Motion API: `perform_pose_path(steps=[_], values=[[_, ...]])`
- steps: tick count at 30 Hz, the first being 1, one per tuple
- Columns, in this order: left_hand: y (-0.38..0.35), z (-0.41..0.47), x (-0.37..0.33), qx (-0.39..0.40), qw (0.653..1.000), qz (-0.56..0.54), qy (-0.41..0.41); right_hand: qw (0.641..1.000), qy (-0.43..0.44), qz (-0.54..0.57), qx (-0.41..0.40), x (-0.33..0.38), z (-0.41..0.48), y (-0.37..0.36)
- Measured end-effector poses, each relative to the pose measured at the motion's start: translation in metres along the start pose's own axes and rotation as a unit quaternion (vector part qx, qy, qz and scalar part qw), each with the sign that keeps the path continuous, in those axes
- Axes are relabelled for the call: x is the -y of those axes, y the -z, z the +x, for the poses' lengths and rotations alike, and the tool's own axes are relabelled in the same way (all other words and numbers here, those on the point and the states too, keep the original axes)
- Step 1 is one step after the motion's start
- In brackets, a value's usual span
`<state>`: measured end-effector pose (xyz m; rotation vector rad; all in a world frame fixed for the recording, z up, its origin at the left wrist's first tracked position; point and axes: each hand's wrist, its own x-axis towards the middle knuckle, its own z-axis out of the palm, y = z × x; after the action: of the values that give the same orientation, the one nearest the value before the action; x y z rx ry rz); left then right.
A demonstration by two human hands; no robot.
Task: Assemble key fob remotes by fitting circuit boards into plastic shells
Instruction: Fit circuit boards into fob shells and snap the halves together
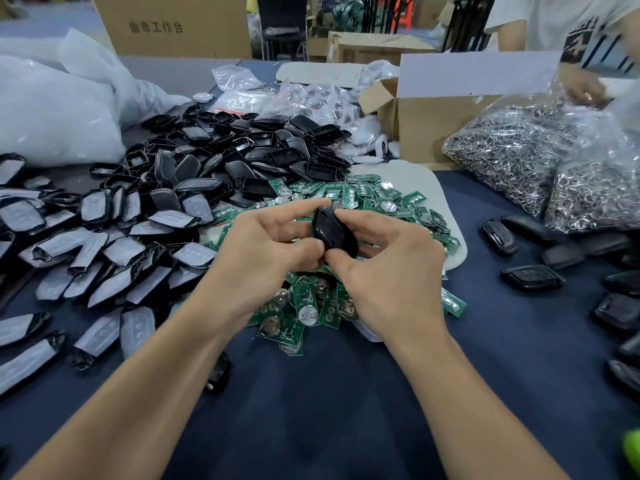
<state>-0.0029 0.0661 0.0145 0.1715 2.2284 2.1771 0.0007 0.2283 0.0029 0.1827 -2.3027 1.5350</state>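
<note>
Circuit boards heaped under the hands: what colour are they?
The circuit boards are green, seen best in the head view.

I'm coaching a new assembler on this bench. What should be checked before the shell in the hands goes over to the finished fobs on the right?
1. Left hand and right hand both grip the black shell: ok.
2. Circuit board seated inside it: cannot tell, only its glossy back shows.
3. Seam closed all round: cannot tell, fingers cover the edges.
4. Finished fobs lie on the blue cloth at right: ok.
5. Circuit board pile lies under the hands for the next one: ok.
</note>
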Motion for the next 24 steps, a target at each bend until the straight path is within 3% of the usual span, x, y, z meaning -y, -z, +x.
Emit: perform_pose_path(steps=[10,24], values=[[0.0084,0.0033,0.0027,0.009,1.0,-0.018,-0.001,0.989,-0.038,0.122,0.076,-0.0055,0.0061,0.0074],[0.0046,-0.0022,-0.0064,-0.005,0.999,-0.012,-0.036,0.988,-0.012,0.134,0.082,-0.004,0.0065,0.0104]])
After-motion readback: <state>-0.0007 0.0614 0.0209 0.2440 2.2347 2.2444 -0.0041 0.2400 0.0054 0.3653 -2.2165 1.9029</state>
